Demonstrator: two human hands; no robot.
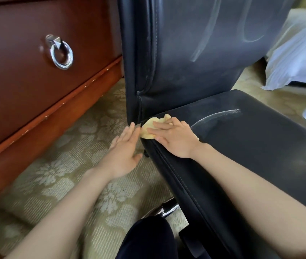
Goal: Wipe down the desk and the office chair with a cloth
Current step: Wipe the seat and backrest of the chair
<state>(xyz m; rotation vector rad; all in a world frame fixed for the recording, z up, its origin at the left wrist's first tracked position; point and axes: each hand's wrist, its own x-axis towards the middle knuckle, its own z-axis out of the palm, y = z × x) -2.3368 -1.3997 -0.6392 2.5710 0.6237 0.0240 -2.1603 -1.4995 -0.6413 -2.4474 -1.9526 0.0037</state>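
A black leather office chair fills the middle and right: its seat (251,139) runs toward the lower right and its backrest (195,53) stands upright behind. Both carry pale wipe streaks. A small yellow cloth (149,128) lies at the seat's back left corner. My right hand (174,137) presses flat on the cloth with straight fingers. My left hand (124,148) hovers just left of the seat's edge, fingers straight, fingertips near the base of the backrest, holding nothing. The reddish-brown wooden desk (27,75) stands at the left.
The desk's drawer front carries a silver ring handle (60,52). Patterned beige carpet (64,174) covers the floor. The chair's chrome base (167,210) shows beneath the seat. A bed with white bedding (297,58) stands at the right. My dark-clothed knee (148,238) is at the bottom.
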